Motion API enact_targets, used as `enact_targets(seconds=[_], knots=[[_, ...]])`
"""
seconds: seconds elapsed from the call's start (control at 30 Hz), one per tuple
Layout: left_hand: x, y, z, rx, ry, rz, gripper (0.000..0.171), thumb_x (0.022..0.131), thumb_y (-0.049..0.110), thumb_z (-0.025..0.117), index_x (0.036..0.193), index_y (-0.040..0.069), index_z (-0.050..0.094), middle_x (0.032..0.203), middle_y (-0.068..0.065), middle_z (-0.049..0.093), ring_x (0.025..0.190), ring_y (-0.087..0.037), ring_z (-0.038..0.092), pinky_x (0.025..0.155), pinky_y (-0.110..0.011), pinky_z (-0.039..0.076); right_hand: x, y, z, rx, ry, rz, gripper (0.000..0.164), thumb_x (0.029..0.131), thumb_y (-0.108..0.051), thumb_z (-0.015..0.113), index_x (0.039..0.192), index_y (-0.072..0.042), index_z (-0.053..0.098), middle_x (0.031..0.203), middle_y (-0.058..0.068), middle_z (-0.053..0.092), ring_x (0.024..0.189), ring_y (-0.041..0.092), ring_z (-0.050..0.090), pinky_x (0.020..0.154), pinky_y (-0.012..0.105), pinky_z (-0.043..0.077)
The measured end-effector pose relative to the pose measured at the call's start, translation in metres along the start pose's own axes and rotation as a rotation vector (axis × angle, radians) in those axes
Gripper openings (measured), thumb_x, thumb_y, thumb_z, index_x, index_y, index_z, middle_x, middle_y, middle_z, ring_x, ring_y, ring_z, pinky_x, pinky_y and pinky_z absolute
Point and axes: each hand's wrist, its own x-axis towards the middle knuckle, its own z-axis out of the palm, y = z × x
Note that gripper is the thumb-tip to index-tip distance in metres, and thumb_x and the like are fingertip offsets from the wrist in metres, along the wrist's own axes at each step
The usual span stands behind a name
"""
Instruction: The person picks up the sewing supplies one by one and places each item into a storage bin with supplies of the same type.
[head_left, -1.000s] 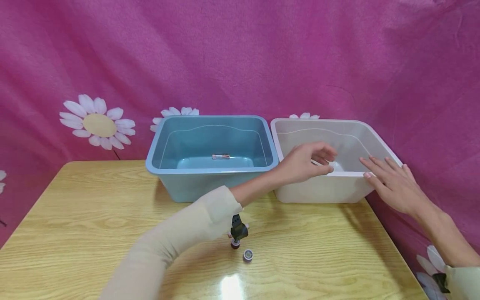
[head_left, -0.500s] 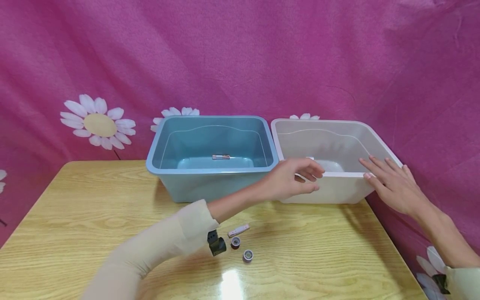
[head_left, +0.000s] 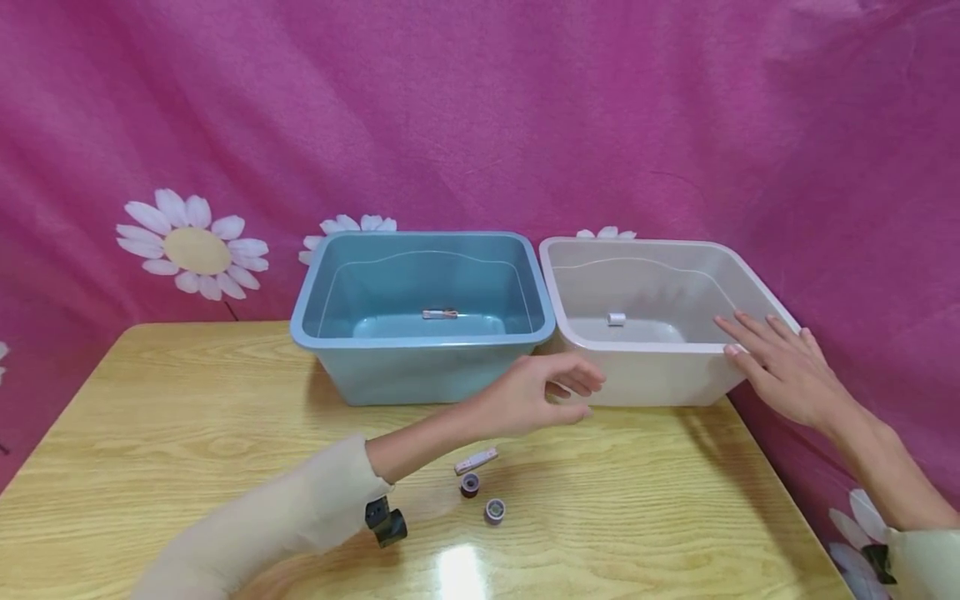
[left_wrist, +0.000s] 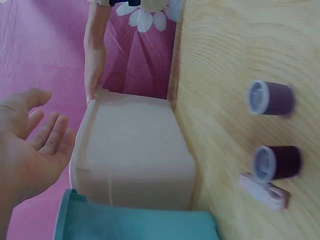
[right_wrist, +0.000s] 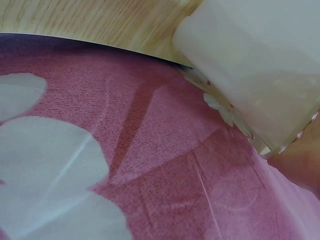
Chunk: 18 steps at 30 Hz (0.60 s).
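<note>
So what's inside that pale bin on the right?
Inside the pale bin, one small white cylinder shows, left of the middle. The bin's front wall hides the nearest part of its floor, and the right hand covers the near right corner, so I can't tell what's there.

Your head view is bright, evenly lit and fairly sharp. You've got one blown-out glare patch on the tabletop (head_left: 637,500), bottom centre, so light's likely from above; source is out of frame. Soft shadows fall at the left base of the blue bin (head_left: 420,375) and off the right of the white bin (head_left: 645,379). Your left wrist view is dimmer, hazy; purple cylinder (left_wrist: 280,99) and dark cylinder (left_wrist: 287,162) look smeared. Your right wrist view is soft, low-contrast: streaky curtain (right_wrist: 165,125) texture, bowed tabletop edge.
</note>
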Motion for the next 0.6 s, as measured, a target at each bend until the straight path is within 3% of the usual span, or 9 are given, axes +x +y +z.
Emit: enact_targets(seconds=[0.1,0.3,0.5,0.6], knots=[[-0.012,-0.005,-0.004,0.023,0.013,-0.001,0.031,0.089,0.003,0.073,0.119,0.001,0.064,0.114,-0.007,0.068,0.105,-0.016,0.064,0.091,-0.024,0.05,0.0,0.0,0.0,0.0,0.008,0.001,0.048,0.108,-0.027,0.041,0.155,-0.016,0.037,0.153,0.027,0.034,0.137,0.061,0.019,0.104,0.078,-0.001],[-0.04,-0.011,-0.016,0.054,0.081,-0.043,0.033,0.088,0.005,0.076,0.119,0.006,0.066,0.113,0.0,0.069,0.103,-0.007,0.062,0.09,-0.028,0.052,0.0,-0.001,0.001,0.008,-0.001,0.0,0.049,0.108,-0.027,0.041,0.155,-0.016,0.037,0.154,0.027,0.033,0.138,0.061,0.018,0.105,0.077,-0.002],[-0.063,-0.018,-0.024,0.042,0.108,-0.105,0.032,0.089,0.007,0.076,0.119,0.006,0.066,0.114,-0.002,0.068,0.105,-0.016,0.064,0.092,-0.04,0.052,-0.001,-0.001,0.0,0.018,-0.014,0.02,0.049,0.108,-0.03,0.041,0.155,-0.017,0.038,0.155,0.025,0.032,0.14,0.059,0.015,0.106,0.075,-0.005],[-0.073,-0.023,-0.027,0.04,0.117,-0.142,0.031,0.09,0.009,0.075,0.12,0.006,0.066,0.115,-0.003,0.068,0.105,-0.018,0.064,0.092,-0.04,0.052,0.0,-0.001,0.0,0.02,-0.015,0.016,0.049,0.108,-0.03,0.041,0.155,-0.016,0.038,0.155,0.026,0.032,0.14,0.059,0.015,0.107,0.074,-0.006]])
